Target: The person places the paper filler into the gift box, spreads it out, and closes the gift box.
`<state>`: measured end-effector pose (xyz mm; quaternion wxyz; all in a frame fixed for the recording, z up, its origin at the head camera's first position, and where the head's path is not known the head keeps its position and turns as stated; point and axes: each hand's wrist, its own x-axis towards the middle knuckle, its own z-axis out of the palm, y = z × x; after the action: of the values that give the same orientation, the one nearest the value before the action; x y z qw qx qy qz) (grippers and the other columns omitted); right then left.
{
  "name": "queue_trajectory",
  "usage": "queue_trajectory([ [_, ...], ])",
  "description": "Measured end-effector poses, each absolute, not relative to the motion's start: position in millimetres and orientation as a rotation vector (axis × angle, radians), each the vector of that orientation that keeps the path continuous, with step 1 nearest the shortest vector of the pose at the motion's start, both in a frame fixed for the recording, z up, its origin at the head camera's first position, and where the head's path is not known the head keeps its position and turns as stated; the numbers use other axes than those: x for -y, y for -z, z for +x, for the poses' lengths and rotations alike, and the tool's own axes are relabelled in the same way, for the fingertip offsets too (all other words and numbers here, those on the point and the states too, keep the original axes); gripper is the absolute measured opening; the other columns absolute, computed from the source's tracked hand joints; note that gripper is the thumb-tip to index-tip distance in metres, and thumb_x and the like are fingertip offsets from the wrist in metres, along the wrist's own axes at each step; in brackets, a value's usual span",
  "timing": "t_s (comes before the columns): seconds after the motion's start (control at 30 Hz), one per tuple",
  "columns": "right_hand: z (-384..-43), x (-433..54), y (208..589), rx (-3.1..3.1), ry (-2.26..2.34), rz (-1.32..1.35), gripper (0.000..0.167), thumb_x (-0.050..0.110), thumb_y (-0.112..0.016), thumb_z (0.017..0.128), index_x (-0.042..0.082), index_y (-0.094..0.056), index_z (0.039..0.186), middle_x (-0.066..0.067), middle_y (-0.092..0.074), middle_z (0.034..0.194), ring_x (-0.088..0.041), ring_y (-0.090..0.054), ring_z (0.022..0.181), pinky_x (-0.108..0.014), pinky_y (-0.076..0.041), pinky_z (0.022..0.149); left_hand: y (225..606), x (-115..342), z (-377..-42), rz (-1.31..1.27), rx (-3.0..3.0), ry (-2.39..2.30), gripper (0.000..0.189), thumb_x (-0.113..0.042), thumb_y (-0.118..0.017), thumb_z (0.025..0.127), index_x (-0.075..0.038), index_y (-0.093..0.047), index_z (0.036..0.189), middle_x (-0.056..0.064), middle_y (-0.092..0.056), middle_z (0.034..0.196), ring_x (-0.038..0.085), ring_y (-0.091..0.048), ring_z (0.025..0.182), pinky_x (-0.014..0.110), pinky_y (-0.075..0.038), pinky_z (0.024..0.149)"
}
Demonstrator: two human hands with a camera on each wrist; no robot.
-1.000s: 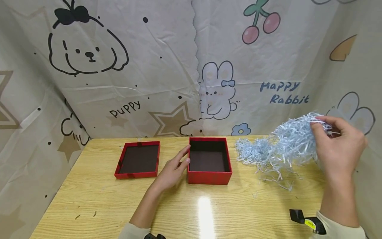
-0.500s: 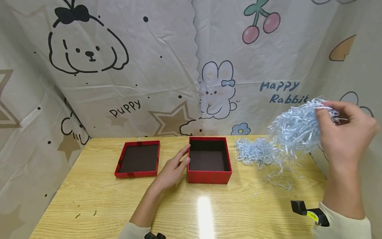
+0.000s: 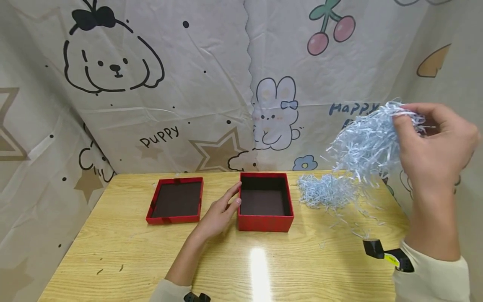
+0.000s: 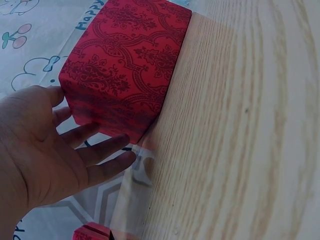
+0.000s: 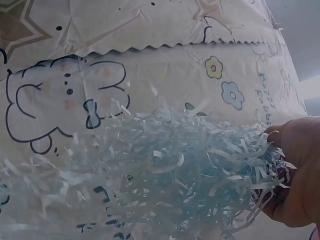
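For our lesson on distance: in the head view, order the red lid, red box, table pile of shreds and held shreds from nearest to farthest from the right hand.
1. Held shreds: in the right hand.
2. Table pile: below and left.
3. Red box: farther left.
4. Red lid: farthest left.

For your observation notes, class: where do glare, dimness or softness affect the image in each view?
Head view: a white streak of glare on the table, in front of the red box; left wrist view: dim overall, though the box's pattern reads clearly; right wrist view: hazy, the shredded paper looking washed out towards the lower left, with a bright patch at the right edge.
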<state>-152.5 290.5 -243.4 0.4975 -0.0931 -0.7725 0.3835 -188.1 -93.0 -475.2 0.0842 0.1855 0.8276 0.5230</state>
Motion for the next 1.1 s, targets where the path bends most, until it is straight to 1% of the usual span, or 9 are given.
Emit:
queue_trajectory([
  [0.13, -154.2, -279.9, 233.7, 1.87, -0.909, -0.163, 0.018, 0.017, -0.074, 0.097, 0.007, -0.084, 0.107, 0.03, -0.062, 0.085, 0.0, -0.053, 0.071, -0.016, -0.044, 0.069, 476.1, 90.7, -189.3, 0.55, -2.451, -1.577, 0.055, -0.037, -0.05, 0.114, -0.04, -0.033, 0.166, 0.004, -0.039, 0.168, 0.035, -0.057, 0.138, 0.057, -0.041, 0.117],
  [0.23, -154.3, -270.6, 226.0, 1.861, -0.906, -0.118, 0.018, 0.015, -0.073, 0.096, 0.004, -0.083, 0.107, 0.03, -0.061, 0.085, 0.0, -0.051, 0.07, -0.015, -0.042, 0.068, 476.0, 88.7, -190.2, 0.552, -2.439, -1.583, 0.056, -0.034, -0.051, 0.114, -0.037, -0.033, 0.167, 0.004, -0.039, 0.168, 0.036, -0.058, 0.137, 0.058, -0.04, 0.118],
  [0.37, -153.1, -253.8, 214.9, 1.853, -0.949, -0.071, 0.017, 0.009, -0.072, 0.095, -0.001, -0.082, 0.104, 0.027, -0.062, 0.081, -0.001, -0.05, 0.068, -0.013, -0.042, 0.066, 475.6, 87.1, -190.7, 0.556, -2.436, -1.581, 0.057, -0.035, -0.051, 0.114, -0.033, -0.032, 0.168, 0.005, -0.039, 0.168, 0.034, -0.061, 0.134, 0.057, -0.041, 0.118],
  [0.53, -151.7, -230.4, 204.7, 1.84, -1.021, 0.016, 0.015, 0.004, -0.072, 0.093, -0.006, -0.081, 0.1, 0.024, -0.065, 0.079, -0.001, -0.051, 0.065, -0.012, -0.042, 0.064, 474.6, 86.8, -190.6, 0.554, -2.435, -1.58, 0.056, -0.038, -0.051, 0.113, -0.038, -0.032, 0.167, 0.005, -0.04, 0.168, 0.033, -0.062, 0.132, 0.056, -0.042, 0.117],
  [0.6, -152.5, -223.1, 201.6, 1.831, -1.053, 0.041, 0.014, 0.003, -0.073, 0.092, -0.006, -0.081, 0.099, 0.021, -0.067, 0.08, -0.002, -0.052, 0.065, -0.012, -0.043, 0.063, 473.8, 86.6, -190.5, 0.553, -2.439, -1.576, 0.056, -0.038, -0.05, 0.113, -0.041, -0.032, 0.166, 0.005, -0.04, 0.168, 0.033, -0.062, 0.132, 0.055, -0.042, 0.117],
  [0.7, -155.3, -214.4, 198.9, 1.834, -1.093, 0.064, 0.012, 0.003, -0.075, 0.092, -0.003, -0.082, 0.1, 0.018, -0.069, 0.082, -0.004, -0.057, 0.068, -0.014, -0.046, 0.065, 472.5, 86.2, -190.7, 0.552, -2.441, -1.578, 0.056, -0.035, -0.05, 0.114, -0.042, -0.031, 0.166, 0.005, -0.04, 0.168, 0.033, -0.061, 0.134, 0.055, -0.042, 0.117],
  [0.8, -158.9, -206.4, 200.4, 1.853, -1.109, 0.084, 0.013, 0.005, -0.076, 0.094, -0.001, -0.082, 0.103, 0.016, -0.07, 0.087, -0.007, -0.06, 0.074, -0.017, -0.048, 0.068, 471.8, 86.2, -190.9, 0.556, -2.442, -1.582, 0.056, -0.034, -0.05, 0.114, -0.037, -0.031, 0.167, 0.006, -0.039, 0.168, 0.034, -0.061, 0.134, 0.056, -0.042, 0.117],
  [0.93, -164.6, -195.0, 206.8, 1.882, -1.116, 0.137, 0.015, 0.008, -0.075, 0.096, -0.001, -0.081, 0.106, 0.008, -0.072, 0.092, -0.011, -0.061, 0.078, -0.02, -0.049, 0.07, 471.4, 88.3, -189.2, 0.551, -2.447, -1.572, 0.057, -0.033, -0.05, 0.114, -0.033, -0.031, 0.168, 0.006, -0.039, 0.168, 0.036, -0.06, 0.135, 0.057, -0.041, 0.117],
  [1.1, -172.5, -180.1, 216.4, 1.929, -1.124, 0.214, 0.014, 0.009, -0.075, 0.096, 0.0, -0.082, 0.105, -0.003, -0.075, 0.096, -0.012, -0.064, 0.08, -0.02, -0.051, 0.072, 471.3, 91.2, -186.8, 0.531, -2.46, -1.563, 0.056, -0.036, -0.051, 0.114, -0.036, -0.033, 0.167, 0.005, -0.04, 0.168, 0.036, -0.059, 0.135, 0.057, -0.041, 0.118],
])
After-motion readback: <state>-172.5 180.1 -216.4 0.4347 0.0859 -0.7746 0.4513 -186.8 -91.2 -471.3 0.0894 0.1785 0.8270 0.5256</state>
